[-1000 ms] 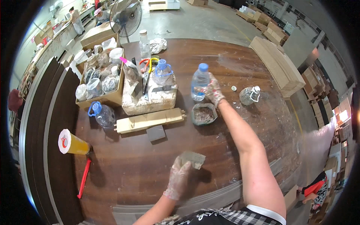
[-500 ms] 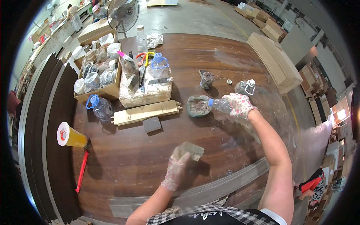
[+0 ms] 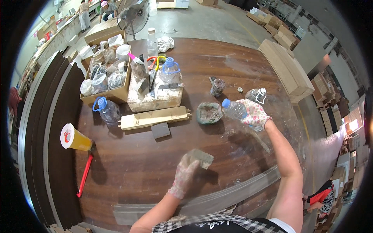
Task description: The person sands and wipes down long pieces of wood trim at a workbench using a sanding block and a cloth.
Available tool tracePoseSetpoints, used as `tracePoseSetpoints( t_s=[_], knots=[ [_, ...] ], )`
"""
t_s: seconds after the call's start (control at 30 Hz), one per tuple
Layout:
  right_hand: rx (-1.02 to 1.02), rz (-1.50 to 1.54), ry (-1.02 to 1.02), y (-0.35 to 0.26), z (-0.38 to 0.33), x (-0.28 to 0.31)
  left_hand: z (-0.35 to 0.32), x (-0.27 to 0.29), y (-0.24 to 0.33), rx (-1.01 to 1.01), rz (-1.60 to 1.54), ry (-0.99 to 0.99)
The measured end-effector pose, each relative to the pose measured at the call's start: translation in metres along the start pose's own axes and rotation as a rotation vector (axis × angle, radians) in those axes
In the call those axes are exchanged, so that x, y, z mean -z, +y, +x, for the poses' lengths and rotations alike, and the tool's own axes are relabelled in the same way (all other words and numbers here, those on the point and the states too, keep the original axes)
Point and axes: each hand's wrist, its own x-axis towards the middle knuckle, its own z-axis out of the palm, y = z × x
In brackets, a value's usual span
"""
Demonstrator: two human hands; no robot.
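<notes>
My right hand (image 3: 254, 115), in a flowered glove, grips a clear plastic bottle with a blue cap (image 3: 234, 109), tipped sideways with its cap toward a small grey bowl (image 3: 208, 113) of grey-brown paste. My left hand (image 3: 183, 174), in a thin glove, presses a grey rectangular block (image 3: 201, 158) onto the dark brown wooden table (image 3: 132, 167). A small cup of dark paste (image 3: 217, 86) stands behind the bowl. Beside it lie a bottle cap (image 3: 240, 89) and another clear bottle (image 3: 256, 95).
A white foam box (image 3: 155, 95) with tools and a water jug (image 3: 169, 70), a cardboard box of bagged items (image 3: 107, 77), a jug (image 3: 107, 110), wooden slats (image 3: 154, 117), a yellow cup (image 3: 74, 139) and a red-handled tool (image 3: 84, 174) lie left. People work far back by a fan (image 3: 133, 14).
My right hand has brought the bottle from upright at the back down beside the grey bowl and tipped it. My left hand stays on the grey block.
</notes>
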Motion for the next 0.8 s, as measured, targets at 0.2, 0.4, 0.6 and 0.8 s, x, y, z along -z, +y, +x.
tracePoseSetpoints(
  t_s=[0.2,0.4,0.6,0.8],
  knots=[
    [0.112,0.237,0.479,0.001,0.051,-0.009,-0.006,-0.015,0.039,0.203,-0.357,-0.057],
    [0.22,0.813,0.581,-0.045,0.15,-0.041,-0.002,-0.003,0.016,0.147,-0.327,-0.058],
    [0.198,1.109,0.478,-0.061,0.195,-0.117,0.0,-0.004,0.011,0.2,-0.3,-0.003],
    [0.082,0.645,0.408,-0.069,0.176,-0.107,0.002,-0.004,0.006,0.116,-0.087,0.013]
  ],
)
